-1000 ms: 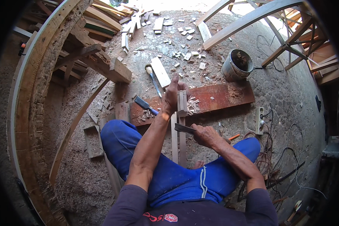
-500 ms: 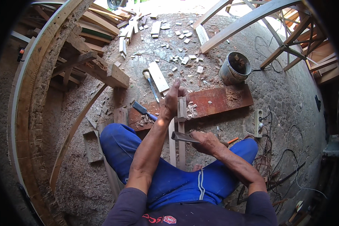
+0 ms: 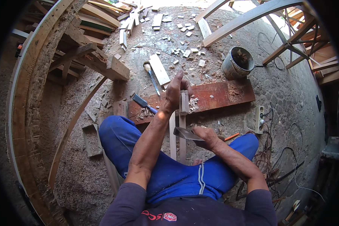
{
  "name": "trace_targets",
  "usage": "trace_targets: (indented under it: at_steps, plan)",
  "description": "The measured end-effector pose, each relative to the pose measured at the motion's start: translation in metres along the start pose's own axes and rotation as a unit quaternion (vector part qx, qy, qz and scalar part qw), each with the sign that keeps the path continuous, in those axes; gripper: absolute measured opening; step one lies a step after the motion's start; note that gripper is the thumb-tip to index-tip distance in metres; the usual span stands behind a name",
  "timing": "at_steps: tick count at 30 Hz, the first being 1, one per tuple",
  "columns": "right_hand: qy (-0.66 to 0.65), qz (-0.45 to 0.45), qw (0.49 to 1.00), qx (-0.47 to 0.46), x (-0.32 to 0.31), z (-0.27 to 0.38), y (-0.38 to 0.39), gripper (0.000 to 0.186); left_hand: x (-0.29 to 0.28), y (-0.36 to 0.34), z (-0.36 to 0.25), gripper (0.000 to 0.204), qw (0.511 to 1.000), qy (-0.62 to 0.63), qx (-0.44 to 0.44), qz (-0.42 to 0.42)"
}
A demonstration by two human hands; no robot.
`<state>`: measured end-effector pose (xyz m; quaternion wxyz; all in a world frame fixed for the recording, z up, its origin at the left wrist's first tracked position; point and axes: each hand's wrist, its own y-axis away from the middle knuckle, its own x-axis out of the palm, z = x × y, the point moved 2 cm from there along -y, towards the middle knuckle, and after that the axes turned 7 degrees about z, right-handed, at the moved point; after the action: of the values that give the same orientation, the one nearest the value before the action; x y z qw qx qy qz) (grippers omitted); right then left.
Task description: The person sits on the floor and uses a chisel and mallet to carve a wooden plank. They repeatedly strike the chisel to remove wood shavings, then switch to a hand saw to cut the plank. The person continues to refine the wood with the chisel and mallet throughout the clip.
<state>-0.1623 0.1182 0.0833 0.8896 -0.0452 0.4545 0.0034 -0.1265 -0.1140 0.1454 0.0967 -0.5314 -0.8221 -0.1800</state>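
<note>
At the middle, my left hand [image 3: 176,90] is closed behind the upper end of a wooden slat [image 3: 184,103], its thumb pointing up. The slat's end looks notched; part of it is hidden by the fingers. A second pale slat [image 3: 173,139] runs alongside toward my lap. My right hand [image 3: 207,136] grips a flat, grey metal tool [image 3: 184,133] whose wide end crosses in front of the slats; its exact kind is unclear. Behind the left hand lies a reddish board [image 3: 218,96] with wood chips. A chisel [image 3: 142,101] with a blue handle rests against the board's left part.
Beyond the board lie another chisel [image 3: 151,77] and a pale wood block [image 3: 159,71]. A bucket [image 3: 238,62] stands at the board's far right. Offcuts scatter ahead. A power strip [image 3: 259,119] with cables is at right; a curved timber frame [image 3: 30,101] rises at left.
My right hand and the metal tool have shifted slightly, with the blade's face tilted more into view. The left hand keeps its hold. The whole view has moved a little.
</note>
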Motion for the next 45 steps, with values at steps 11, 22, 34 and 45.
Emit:
trace_targets:
  at_steps: [11, 22, 34, 45]
  plan:
    - [0.007, 0.066, 0.992, 0.103, 0.016, -0.015, 0.007, 0.015, 0.013, -0.003, -0.012, 0.08, 0.998, -0.053, 0.028, -0.012]
    - [0.052, 0.144, 0.966, 0.207, 0.03, -0.029, -0.004, 0.012, 0.015, 0.038, 0.017, 0.09, 0.951, -0.175, 0.249, -0.051]
    - [0.03, 0.122, 0.969, 0.214, 0.042, -0.03, -0.005, 0.017, -0.002, -0.02, -0.022, 0.02, 0.888, -0.311, 0.298, -0.163]
    - [0.052, 0.088, 0.977, 0.189, 0.053, -0.03, -0.003, 0.013, -0.039, -0.032, -0.031, 0.017, 0.935, -0.227, 0.207, -0.175]
